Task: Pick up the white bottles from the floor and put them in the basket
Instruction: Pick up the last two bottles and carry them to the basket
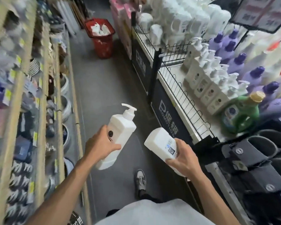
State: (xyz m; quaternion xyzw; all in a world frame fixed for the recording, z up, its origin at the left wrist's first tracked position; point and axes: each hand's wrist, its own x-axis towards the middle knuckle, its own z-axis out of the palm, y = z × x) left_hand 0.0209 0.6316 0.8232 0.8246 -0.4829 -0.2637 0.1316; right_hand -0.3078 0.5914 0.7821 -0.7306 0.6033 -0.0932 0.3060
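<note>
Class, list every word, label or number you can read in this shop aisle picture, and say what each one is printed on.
"ROMOTION", beside a large "P" and Chinese characters: near black shelf-front panel.
Same design, too blurred to read: farther black panel.
Small print label, unreadable: white bottle in the right hand.
Round dark mark, no legible text: pump bottle in the left hand.
Shelf price tags: blurred.
</note>
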